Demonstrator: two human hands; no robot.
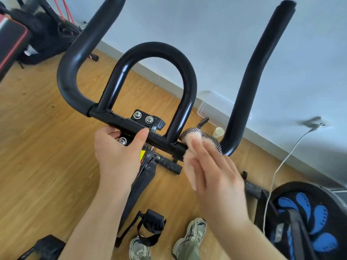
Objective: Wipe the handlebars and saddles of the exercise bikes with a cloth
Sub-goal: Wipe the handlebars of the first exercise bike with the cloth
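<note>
While the left hand [120, 147] is steadying the crossbar [135, 128] of the exercise bike handlebars [75, 59], with its thumb lying over the top of the bar and its fingers curled behind it just below the bolted clamp bracket [143, 117], the right hand [212, 169] is pressing a pink cloth [189, 152] with a dark mesh edge against the bar at about four o'clock from the middle loop [155, 51]. Its fingers are lying nearly straight and close together, pinning the cloth flat to the tube rather than gripping it in a fist. The cloth is sitting on the short stretch between the foot of the loop and the bend where the right grip [262, 72] is rising toward one o'clock; the hand is blurred, so wiping appears to be under way. Both long padded grips and the loop are probably still waiting, and no saddle is showing. With so loose a hold, the cloth could be slipping off the round tube, or its trailing mesh corner could be snagging on the knob [159, 124] beside the bracket. At five o'clock a white charging cable [276, 175] is hanging from a wall socket near the elbow and could be caught.
</note>
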